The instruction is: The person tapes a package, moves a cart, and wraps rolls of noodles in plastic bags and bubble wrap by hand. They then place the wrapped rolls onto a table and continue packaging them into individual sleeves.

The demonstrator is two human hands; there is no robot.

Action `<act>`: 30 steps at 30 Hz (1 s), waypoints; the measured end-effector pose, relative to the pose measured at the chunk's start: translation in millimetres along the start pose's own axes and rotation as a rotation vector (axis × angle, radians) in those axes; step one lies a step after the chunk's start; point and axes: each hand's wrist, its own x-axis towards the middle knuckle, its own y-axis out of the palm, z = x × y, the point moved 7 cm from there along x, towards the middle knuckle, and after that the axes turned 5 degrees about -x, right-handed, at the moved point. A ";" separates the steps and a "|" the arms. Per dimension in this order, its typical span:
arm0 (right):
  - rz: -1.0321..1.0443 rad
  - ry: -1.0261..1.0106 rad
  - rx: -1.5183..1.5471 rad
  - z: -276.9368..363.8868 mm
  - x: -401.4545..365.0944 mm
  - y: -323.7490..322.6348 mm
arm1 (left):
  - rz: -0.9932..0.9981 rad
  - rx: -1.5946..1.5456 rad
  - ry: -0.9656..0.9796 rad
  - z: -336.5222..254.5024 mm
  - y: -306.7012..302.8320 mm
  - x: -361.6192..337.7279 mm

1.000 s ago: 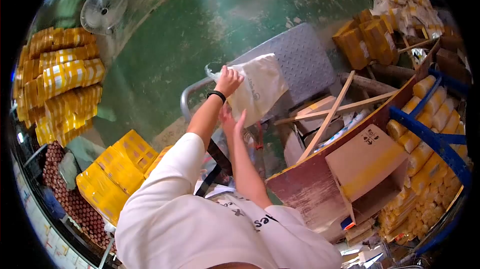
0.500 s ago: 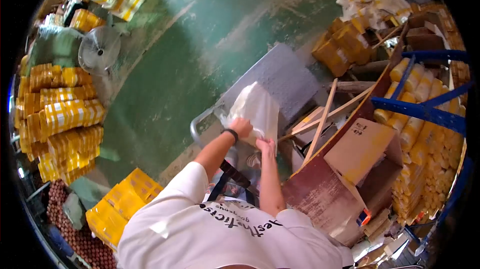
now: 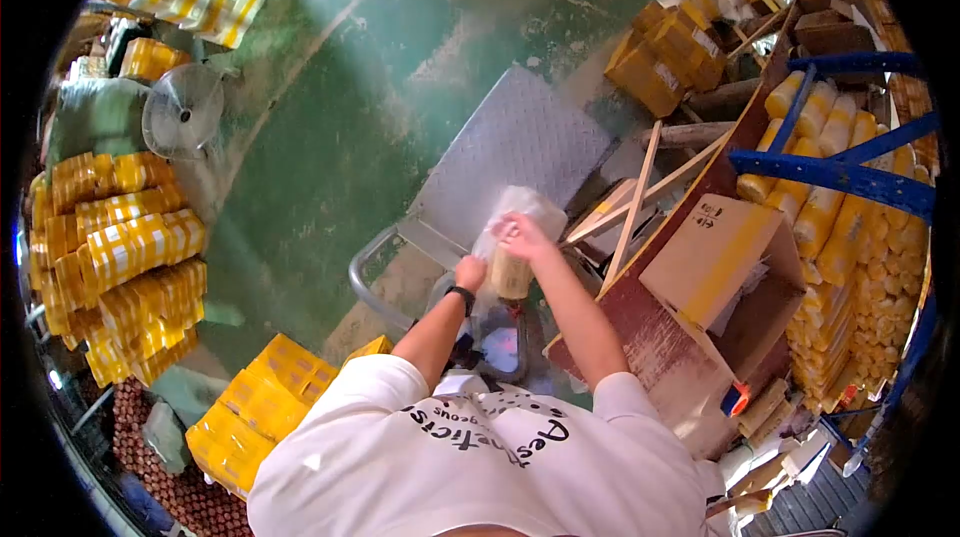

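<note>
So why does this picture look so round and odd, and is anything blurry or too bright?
All in the head view: strong wide-lens distortion, with black corners and bowed edges; pale glare on the green floor near the top, left of centre; right hand softly blurred, likely by motion; pale bag washed out, lacking fine detail.

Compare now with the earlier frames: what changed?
The bag, spread flat earlier, is bunched up. The right hand moved outward, now farther from the body than the left hand. Any release is unclear. Cart, carton and fan stayed put.
</note>
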 end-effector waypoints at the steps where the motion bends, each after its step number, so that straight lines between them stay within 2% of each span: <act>1: 0.028 -0.066 -0.133 -6.4 -8.6 6.3 | -0.084 -0.173 -0.102 25.6 3.2 -4.7; 3: 0.084 -0.180 -0.400 -26.9 -41.2 22.2 | -0.109 -0.202 -0.191 31.9 -10.2 -23.2; 4: -0.002 -0.260 -0.549 -29.6 -48.0 14.5 | -0.124 -0.218 -0.241 36.9 -15.6 -31.8; 7: -0.505 -0.535 -1.176 -36.0 -31.5 -55.3 | -0.202 -0.348 -0.351 54.5 -22.7 -30.9; 10: -0.601 -0.261 -0.756 -82.9 -44.8 -73.8 | -0.217 -0.508 -0.349 100.1 18.0 -14.6; 11: -0.700 -0.417 -1.054 -86.3 -51.0 -64.8 | -0.236 -0.539 -0.328 100.5 21.9 -15.7; 12: -0.587 -0.597 -1.093 -97.0 -52.6 -50.0 | -0.232 -0.598 -0.329 99.7 29.6 -16.5; 13: -0.468 -0.775 -1.125 -107.2 -59.1 -30.8 | -0.125 -0.518 -0.302 89.9 29.0 -18.4; 15: -0.509 -0.807 -1.300 -129.6 -59.6 -18.0 | 0.087 -0.357 -0.242 61.2 20.3 -24.8; 16: -0.371 -0.746 -1.225 -144.5 -33.7 -38.1 | 0.082 -0.483 -0.285 53.3 9.6 -31.9; 19: -0.247 -0.665 -1.145 -124.9 -31.9 -42.3 | 0.074 -0.246 -0.243 22.8 -22.1 -40.5; 20: -0.317 -0.868 -1.159 -95.9 -49.6 -32.0 | 0.076 -0.267 -0.265 25.9 -26.8 -37.5; 21: -0.508 -0.943 -1.161 -70.1 -68.7 -29.3 | 0.079 -0.292 -0.288 32.3 -29.7 -35.2; 22: -0.626 -0.925 -1.320 -42.8 -78.9 -18.0 | 0.081 -0.321 -0.313 35.5 -29.0 -32.6; 24: -0.687 -1.066 -1.450 -13.4 -74.2 3.3 | 0.128 -0.288 -0.237 24.0 -24.4 -33.0; 26: -0.756 -0.998 -1.668 2.1 -44.1 16.3 | 0.155 -0.251 -0.196 10.4 -17.6 -34.4; 27: -0.789 -0.962 -1.778 11.3 -28.4 21.5 | 0.104 -0.233 -0.161 2.7 -18.8 -32.2; 29: -0.884 -0.882 -1.707 25.1 15.2 -0.6 | 0.001 -0.192 -0.092 -4.6 -21.2 -28.3; 30: -0.924 -0.839 -1.676 32.5 40.1 -13.1 | 0.050 -0.199 -0.149 6.1 -14.5 -22.3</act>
